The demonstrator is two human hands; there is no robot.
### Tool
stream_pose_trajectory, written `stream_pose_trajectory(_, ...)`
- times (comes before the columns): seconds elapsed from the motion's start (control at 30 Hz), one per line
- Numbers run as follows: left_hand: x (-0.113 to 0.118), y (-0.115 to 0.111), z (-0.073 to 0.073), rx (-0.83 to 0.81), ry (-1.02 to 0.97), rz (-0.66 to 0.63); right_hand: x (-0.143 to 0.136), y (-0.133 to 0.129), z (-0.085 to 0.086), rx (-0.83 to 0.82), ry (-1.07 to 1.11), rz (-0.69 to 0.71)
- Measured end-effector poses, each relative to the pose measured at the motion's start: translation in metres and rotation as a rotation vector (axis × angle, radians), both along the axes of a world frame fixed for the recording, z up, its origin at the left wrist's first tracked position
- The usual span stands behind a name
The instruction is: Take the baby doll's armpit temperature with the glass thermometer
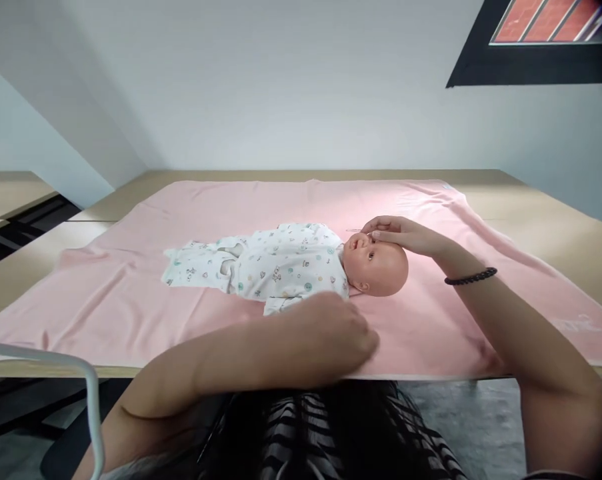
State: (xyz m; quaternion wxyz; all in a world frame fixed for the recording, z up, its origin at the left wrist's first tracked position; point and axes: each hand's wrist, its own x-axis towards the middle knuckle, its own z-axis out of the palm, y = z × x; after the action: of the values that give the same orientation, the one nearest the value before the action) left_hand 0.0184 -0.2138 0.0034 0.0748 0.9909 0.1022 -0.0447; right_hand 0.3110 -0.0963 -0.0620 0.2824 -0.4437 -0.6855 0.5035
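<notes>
A bald baby doll [387,270] lies on its back on a pink blanket [131,313], its head to the right. It wears a white printed outfit [285,263] with long legs. My right hand [401,233] touches the far side of the doll's head, fingers bent around it; a thin object [353,231] shows beside the fingertips, too small to make out. My left hand [343,333] is curled at the near side of the doll, in front of its chest and sleeve. Its fingers are curled and somewhat blurred, and what they hold, if anything, is hidden.
The blanket covers most of a light wooden table [545,200]. A pale wall stands behind it, with a dark-framed window at the upper right. A white curved tube [93,400] is at the lower left.
</notes>
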Motion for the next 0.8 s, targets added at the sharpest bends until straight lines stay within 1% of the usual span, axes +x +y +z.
stream_pose_trajectory(0.07, 0.012, -0.01, -0.018, -0.196, -0.236, -0.151, -0.003, -0.004, -0.014, -0.034, 0.12, -0.03)
stream_pose_trajectory(0.1, 0.014, -0.012, -0.029, -0.319, -0.311, -0.186, -0.005, -0.006, -0.019, -0.055, 0.181, -0.041)
stream_pose_trajectory(0.17, 0.013, -0.015, -0.053, -0.619, -0.367, -0.206, -0.011, -0.012, -0.024, -0.108, 0.296, -0.051)
stream_pose_trajectory(0.23, 0.007, -0.016, -0.08, -0.958, -0.368, -0.137, -0.016, -0.018, -0.025, -0.164, 0.377, -0.03)
stream_pose_trajectory(0.3, 0.0, -0.018, -0.107, -1.257, -0.384, -0.052, -0.022, -0.024, -0.023, -0.23, 0.436, 0.01)
stream_pose_trajectory(0.33, -0.003, -0.02, -0.119, -1.38, -0.394, -0.022, -0.024, -0.026, -0.023, -0.264, 0.466, 0.03)
stream_pose_trajectory(0.37, -0.006, -0.021, -0.128, -1.472, -0.386, -0.022, -0.026, -0.028, -0.024, -0.301, 0.497, 0.047)
stream_pose_trajectory(0.43, -0.012, -0.022, -0.142, -1.573, -0.338, -0.117, -0.028, -0.029, -0.027, -0.38, 0.564, 0.068)
stream_pose_trajectory(0.5, -0.019, -0.021, -0.15, -1.605, -0.32, -0.239, -0.028, -0.028, -0.032, -0.441, 0.615, 0.059)
stream_pose_trajectory(0.53, -0.023, -0.02, -0.154, -1.618, -0.337, -0.273, -0.027, -0.027, -0.035, -0.459, 0.625, 0.044)
stream_pose_trajectory(0.6, -0.032, -0.018, -0.164, -1.638, -0.394, -0.248, -0.023, -0.022, -0.038, -0.472, 0.609, 0.011)
stream_pose_trajectory(0.67, -0.043, -0.017, -0.18, -1.619, -0.396, -0.204, -0.019, -0.012, -0.04, -0.469, 0.565, 0.009)
stream_pose_trajectory(0.73, -0.057, -0.019, -0.203, -1.571, -0.379, -0.177, -0.015, 0.003, -0.037, -0.453, 0.505, 0.063)
stream_pose_trajectory(0.8, -0.072, -0.021, -0.23, -1.565, -0.393, -0.129, -0.013, 0.019, -0.031, -0.432, 0.407, 0.177)
